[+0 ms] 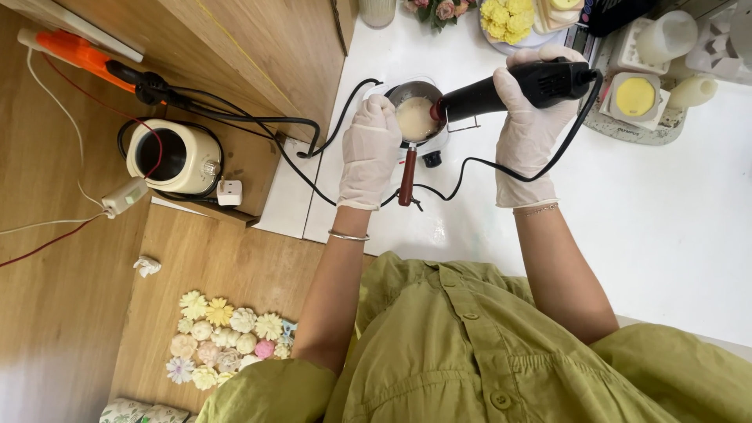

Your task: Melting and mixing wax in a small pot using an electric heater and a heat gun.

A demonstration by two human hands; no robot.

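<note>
On the white worktop (666, 227), a small steel pot with a reddish wooden handle (407, 176) is steadied by the gloved left hand (368, 153), fingers curled tog. over its rim. Pale creamy liquid (415, 117) is seen inside. A black corded handheld elec. tool (509, 90) is gripped by the gloved right hand (529, 117) (fingers wrapped tight round the body), tip at the pot's edge. Pastel flower-shaped pieces (223, 341) lie on a lower wooden surface, well apart.

White table (666, 235) lies bare at four o'clock of the pot (415, 117) — moulds (638, 98) and cord (501, 168) crowd two o'clock.
</note>
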